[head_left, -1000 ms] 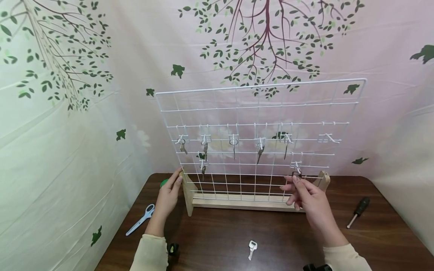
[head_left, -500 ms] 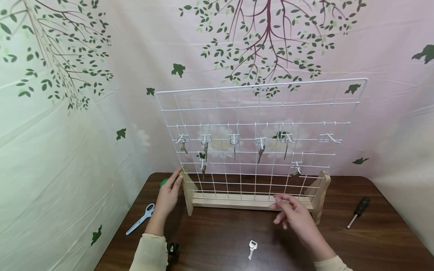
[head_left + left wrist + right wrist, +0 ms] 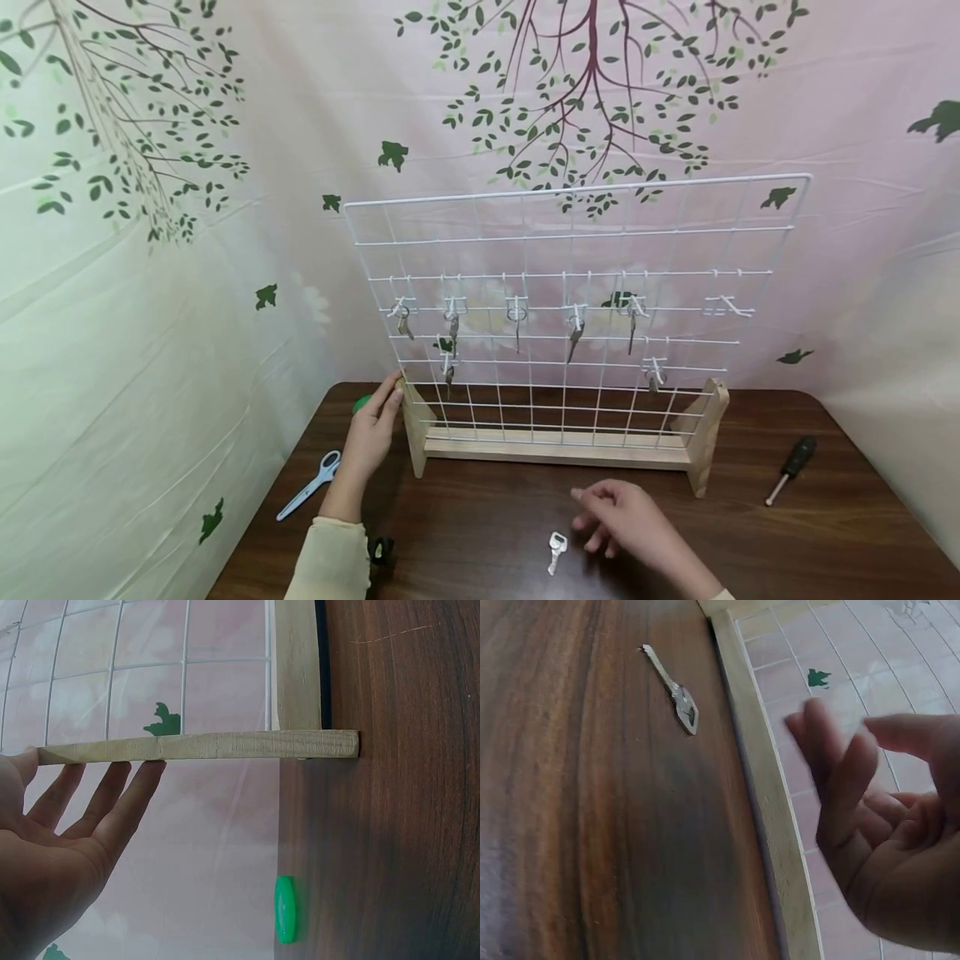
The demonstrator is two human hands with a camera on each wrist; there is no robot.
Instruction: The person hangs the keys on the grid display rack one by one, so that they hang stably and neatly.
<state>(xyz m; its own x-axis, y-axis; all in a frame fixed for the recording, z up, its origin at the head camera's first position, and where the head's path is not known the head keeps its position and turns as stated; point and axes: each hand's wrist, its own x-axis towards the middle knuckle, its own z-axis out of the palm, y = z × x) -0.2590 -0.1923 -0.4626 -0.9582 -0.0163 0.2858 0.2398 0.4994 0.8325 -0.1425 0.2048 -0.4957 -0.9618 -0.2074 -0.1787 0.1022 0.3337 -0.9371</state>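
Note:
My left hand point(image 3: 371, 435) holds the wooden side upright point(image 3: 202, 745) of a white wire grid rack point(image 3: 532, 364); in the left wrist view its fingertips meet the upright's outer face. My right hand point(image 3: 626, 518) hovers over the table with loosely bent fingers and nothing in them. A loose silver key point(image 3: 557, 552) lies flat just left of it, and shows again in the right wrist view. On the grid, several ringed keys hang from white hooks, among them a low right key point(image 3: 653, 381) and a low left key point(image 3: 449, 375). The upper right hook point(image 3: 727, 306) carries no key.
Light blue scissors point(image 3: 311, 485) lie on the brown table point(image 3: 465, 533) at the left. A dark-handled screwdriver point(image 3: 792, 468) lies at the right. Beyond my left hand sits a green round object point(image 3: 285, 909). A leaf-patterned cloth point(image 3: 480, 108) rises behind the rack.
My right hand has left the low right key, which now hangs on its hook, and has come down and toward me near the loose key. My left hand stays on the upright.

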